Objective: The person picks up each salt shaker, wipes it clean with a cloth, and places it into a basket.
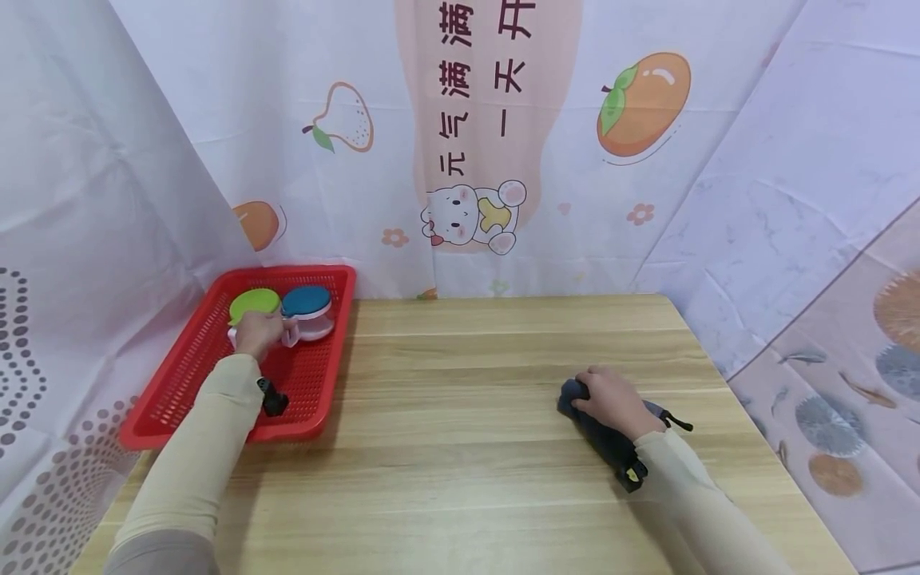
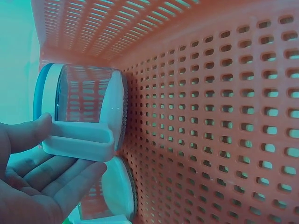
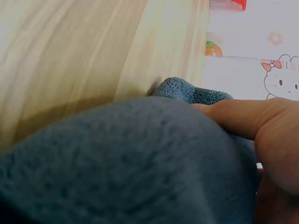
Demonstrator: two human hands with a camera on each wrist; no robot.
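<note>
In the red basket [image 1: 338, 351] stand two clear jars with white handles, one blue-lidded [image 1: 307, 301] and one green-lidded [image 1: 255, 302]. My left hand [image 1: 260, 331] reaches in over them. Its thumb and fingers pinch the white handle [image 2: 81, 148] of the blue-lidded jar in the left wrist view; that jar still touches the basket floor. On the right side of the table, my right hand [image 1: 611, 399] grips a bunched dark blue-grey towel [image 1: 575, 391]. Fuzzy cloth [image 3: 117, 158] fills much of the right wrist view and hides most of the fingers.
The basket sits at the left back of the wooden table [image 1: 446, 415], close to the printed curtain [image 1: 345, 200]. Another patterned curtain [image 1: 791, 239] hangs along the right side. A dark strap end [image 1: 677, 421] lies beside the right wrist.
</note>
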